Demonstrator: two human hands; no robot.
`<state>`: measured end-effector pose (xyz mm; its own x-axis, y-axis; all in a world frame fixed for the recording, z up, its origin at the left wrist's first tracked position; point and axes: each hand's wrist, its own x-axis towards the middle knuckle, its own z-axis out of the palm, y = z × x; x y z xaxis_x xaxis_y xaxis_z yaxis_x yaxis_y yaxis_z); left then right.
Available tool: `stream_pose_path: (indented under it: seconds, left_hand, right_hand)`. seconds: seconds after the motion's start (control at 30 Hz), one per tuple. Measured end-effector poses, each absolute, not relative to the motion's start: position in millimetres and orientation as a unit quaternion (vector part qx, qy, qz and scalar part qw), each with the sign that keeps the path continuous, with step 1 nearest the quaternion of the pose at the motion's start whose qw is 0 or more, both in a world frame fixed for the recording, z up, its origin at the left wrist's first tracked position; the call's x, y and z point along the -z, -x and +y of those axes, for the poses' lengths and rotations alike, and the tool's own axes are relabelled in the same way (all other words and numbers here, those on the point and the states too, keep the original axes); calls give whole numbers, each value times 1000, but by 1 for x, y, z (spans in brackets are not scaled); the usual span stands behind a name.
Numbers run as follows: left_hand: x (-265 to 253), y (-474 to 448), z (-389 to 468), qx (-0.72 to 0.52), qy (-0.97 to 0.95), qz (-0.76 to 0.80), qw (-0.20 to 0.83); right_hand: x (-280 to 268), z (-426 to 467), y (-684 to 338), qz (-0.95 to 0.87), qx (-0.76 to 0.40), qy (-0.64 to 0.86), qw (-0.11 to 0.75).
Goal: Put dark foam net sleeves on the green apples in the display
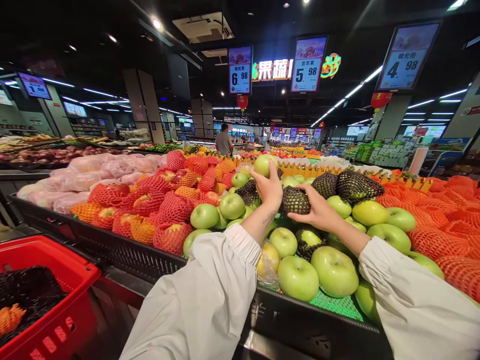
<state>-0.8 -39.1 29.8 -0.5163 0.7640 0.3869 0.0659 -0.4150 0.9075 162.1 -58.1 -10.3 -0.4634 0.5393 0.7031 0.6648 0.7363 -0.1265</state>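
My left hand [269, 189] is closed around a bare green apple [264, 164], lifted above the pile at the back of the bin. Close to its right, my right hand [315, 206] grips a green apple in a black foam net [295, 201], with thumb and fingers at its right side. Several loose green apples [298, 278] lie below and around both hands. Two more black-netted apples [358, 186] rest to the right of my right hand. A netted apple [309, 240] with part of its green skin showing sits just under it.
Red- and orange-netted apples [174, 207] fill the bin on the left, beside bagged pink fruit [86, 172]. Orange-netted fruit [438, 220] lies at the right. A red basket [75, 320] stands at lower left. Price screens [309, 65] hang overhead. A person [224, 141] stands farther back.
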Motion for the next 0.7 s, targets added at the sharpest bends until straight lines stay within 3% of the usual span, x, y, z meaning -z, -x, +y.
stream_pose_path:
  seconds: [0.33,0.6,0.7]
  left_hand:
    - [-32,6,-29,-844,-382,373,47]
    - [-27,0,-33,-837,-412,354,70]
    - [-27,1,-32,-845,-402,342,88]
  right_hand:
    - [34,-39,-149,-911,-2,319,262]
    - [34,-35,-151,-891,-69,427,136]
    - [29,-42,-145,-886,-35,446,119]
